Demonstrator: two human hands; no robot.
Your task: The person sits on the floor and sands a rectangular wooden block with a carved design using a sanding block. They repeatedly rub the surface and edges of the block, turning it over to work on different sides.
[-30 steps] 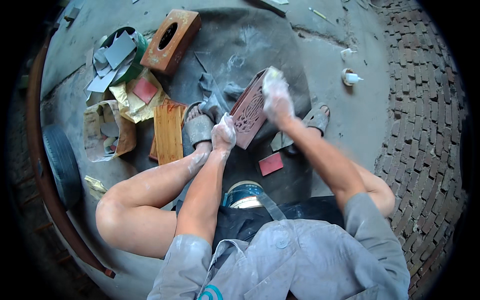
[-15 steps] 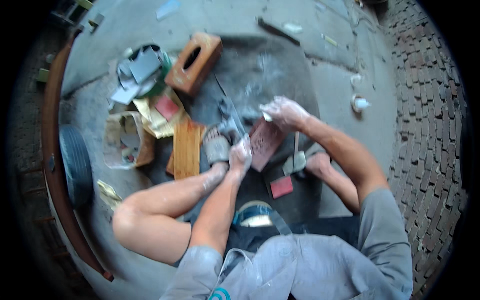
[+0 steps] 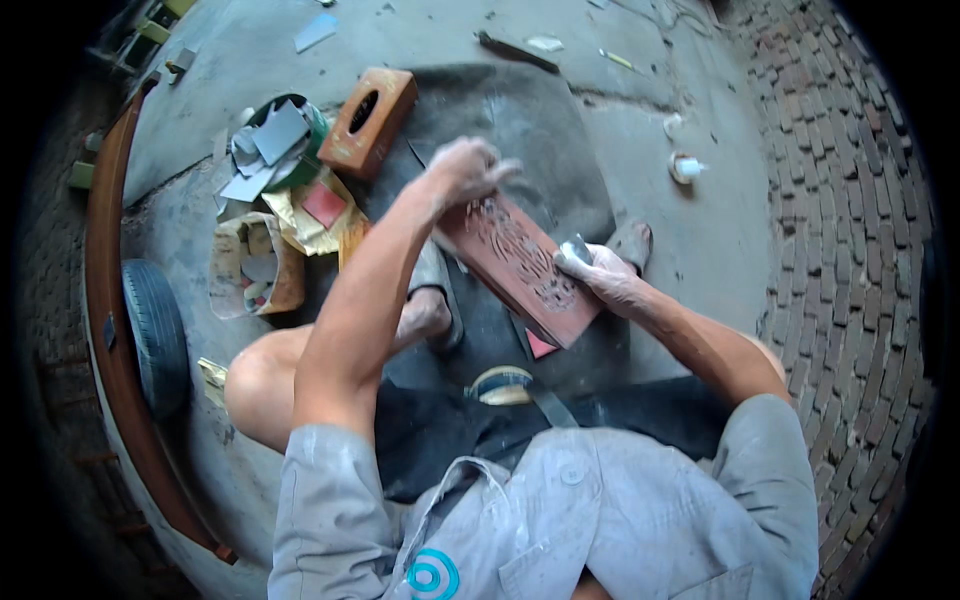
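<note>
A carved reddish-brown wooden panel (image 3: 520, 265) lies tilted across the grey mat (image 3: 540, 130) in front of me. My left hand (image 3: 465, 170) grips its far upper end, fingers curled over the edge. My right hand (image 3: 600, 272) rests on the panel's right edge, shut on a small grey piece of sandpaper (image 3: 575, 250). Both hands are dusty white. A small red square scrap (image 3: 540, 345) lies under the panel's near end. My bare feet (image 3: 430, 310) rest on the mat beside it.
A wooden box with an oval slot (image 3: 368, 120) stands at the mat's far left. Beside it sit a green bucket of grey sheets (image 3: 275, 140), yellow paper (image 3: 300, 225) and a cardboard box (image 3: 250, 265). A tyre (image 3: 155, 330) lies left. A white tube (image 3: 685, 167) rests right; brick paving (image 3: 850, 250) beyond.
The panel has gone from held upright between both hands to lying flatter across the mat. My left hand moved up to its far end; my right hand now holds sandpaper at its edge.
</note>
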